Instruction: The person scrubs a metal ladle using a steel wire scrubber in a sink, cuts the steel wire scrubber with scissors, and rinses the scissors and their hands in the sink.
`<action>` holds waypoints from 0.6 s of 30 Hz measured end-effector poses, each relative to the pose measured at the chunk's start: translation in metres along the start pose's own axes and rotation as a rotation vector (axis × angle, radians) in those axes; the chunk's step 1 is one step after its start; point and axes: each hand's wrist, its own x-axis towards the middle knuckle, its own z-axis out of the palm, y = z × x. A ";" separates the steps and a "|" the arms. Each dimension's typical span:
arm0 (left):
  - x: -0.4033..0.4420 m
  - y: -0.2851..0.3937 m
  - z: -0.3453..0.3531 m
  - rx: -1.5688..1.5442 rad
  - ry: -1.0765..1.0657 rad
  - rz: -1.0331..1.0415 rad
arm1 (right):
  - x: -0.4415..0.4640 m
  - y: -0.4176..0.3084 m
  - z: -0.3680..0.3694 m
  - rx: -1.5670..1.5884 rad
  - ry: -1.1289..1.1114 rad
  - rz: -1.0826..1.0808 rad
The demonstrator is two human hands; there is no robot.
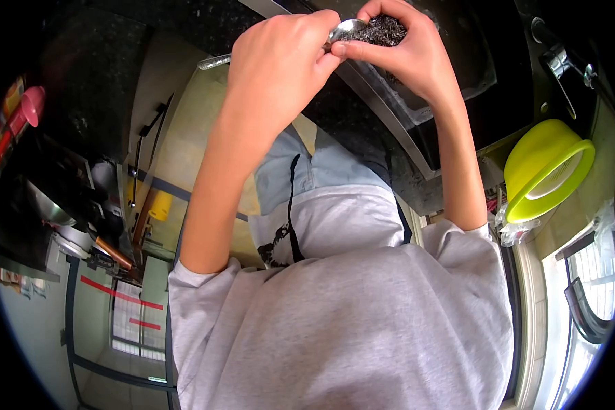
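Note:
My left hand [283,58] is closed around a metal spoon. The spoon's handle [215,62] sticks out to the left, and its shiny bowl [349,27] shows between my two hands. In my right hand [417,51] is a dark, tangled steel wool scrubber [384,31], gripped between the thumb and the curled fingers. The scrubber lies against the spoon's bowl. Both hands are close together over the near edge of the sink [417,147], and my right thumb meets the fingertips of my left hand.
On the right stand a yellow-green colander [519,164] and a metal tap [559,61]. Dark countertop [191,31] runs behind my left hand. At far left are a pink ladle-like utensil [32,106], a metal bowl [51,205] and a wooden handle [113,253].

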 end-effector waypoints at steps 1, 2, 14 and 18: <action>-0.001 0.000 -0.003 0.000 -0.001 -0.001 | 0.002 0.002 0.000 0.126 -0.062 0.133; -0.001 0.001 -0.005 -0.030 -0.010 0.011 | 0.003 0.004 0.000 0.251 -0.123 0.265; 0.000 0.000 0.012 -0.702 -0.169 -0.212 | -0.018 -0.011 -0.006 -0.065 0.203 -0.268; 0.005 0.017 0.006 -0.672 -0.030 -0.161 | -0.007 0.005 0.008 0.066 0.303 -0.237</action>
